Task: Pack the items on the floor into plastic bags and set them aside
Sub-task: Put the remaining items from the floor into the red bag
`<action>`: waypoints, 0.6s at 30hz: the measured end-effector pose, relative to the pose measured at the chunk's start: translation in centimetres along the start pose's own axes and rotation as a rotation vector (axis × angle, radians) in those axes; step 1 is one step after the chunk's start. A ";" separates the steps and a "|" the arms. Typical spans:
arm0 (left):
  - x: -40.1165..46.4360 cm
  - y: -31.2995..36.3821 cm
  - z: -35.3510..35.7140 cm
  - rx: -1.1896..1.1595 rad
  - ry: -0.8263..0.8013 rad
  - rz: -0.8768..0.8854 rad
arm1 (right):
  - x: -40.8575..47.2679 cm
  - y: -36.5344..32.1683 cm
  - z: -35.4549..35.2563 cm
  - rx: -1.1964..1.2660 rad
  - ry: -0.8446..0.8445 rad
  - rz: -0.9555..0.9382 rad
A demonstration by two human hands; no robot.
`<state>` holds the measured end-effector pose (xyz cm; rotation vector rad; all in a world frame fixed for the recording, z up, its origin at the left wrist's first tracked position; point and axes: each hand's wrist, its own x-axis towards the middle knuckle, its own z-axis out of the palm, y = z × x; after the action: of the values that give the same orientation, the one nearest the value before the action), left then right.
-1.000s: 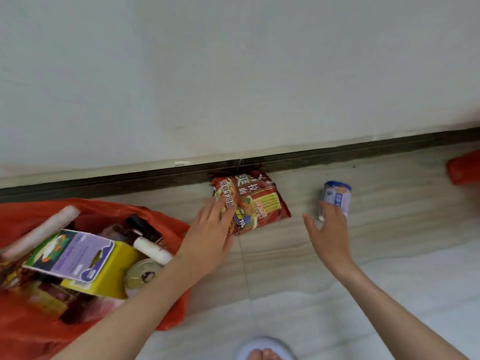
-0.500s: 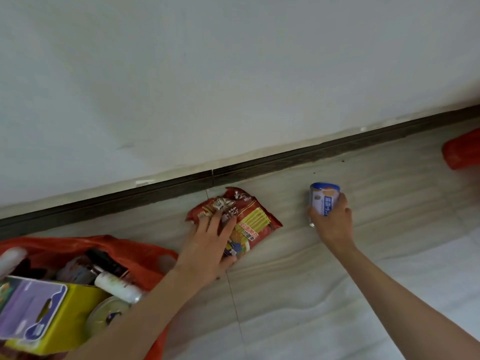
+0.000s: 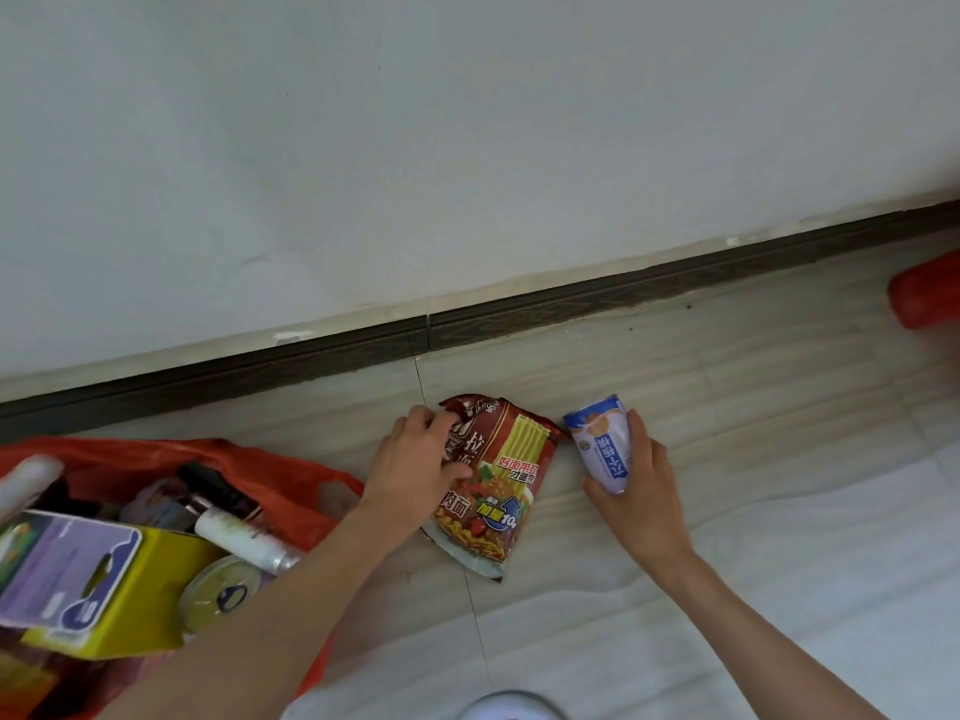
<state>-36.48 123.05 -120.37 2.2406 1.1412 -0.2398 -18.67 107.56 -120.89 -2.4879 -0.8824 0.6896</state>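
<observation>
The person is in the picking-up step: both hands are on the last loose items in the middle of the frame, near the dark skirting board (image 3: 519, 324). The left hand (image 3: 415, 467) has its fingers curled over the upper left edge of the noodle packet (image 3: 493, 480), which lies on the floor tiles (image 3: 753, 459), one end perhaps a little raised. The right hand (image 3: 634, 480) is wrapped around the white and blue can (image 3: 602, 444), just beside the packet on its right, tilted. I judge that the next move is to carry both to the lower left of the frame, where the orange plastic bag (image 3: 291, 475) stands open and quite full (a yellow box (image 3: 130, 600) and a white tube (image 3: 244, 543) lie on top), so room must be found there. The packet is red, with Chinese characters and a picture of noodles; I can read "拉", "肉面" and "10". The writing on the can is upside down and too small for me. Another orange thing (image 3: 930, 293) shows at the right edge.
</observation>
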 end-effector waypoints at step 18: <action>-13.2 -2.7 -9.6 -0.233 0.484 0.092 | -7.6 -9.7 -1.6 0.529 -0.125 0.331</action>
<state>-47.68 121.04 -108.42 2.1886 1.2244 0.4754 -27.44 109.07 -112.20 -2.1343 -0.2666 1.0416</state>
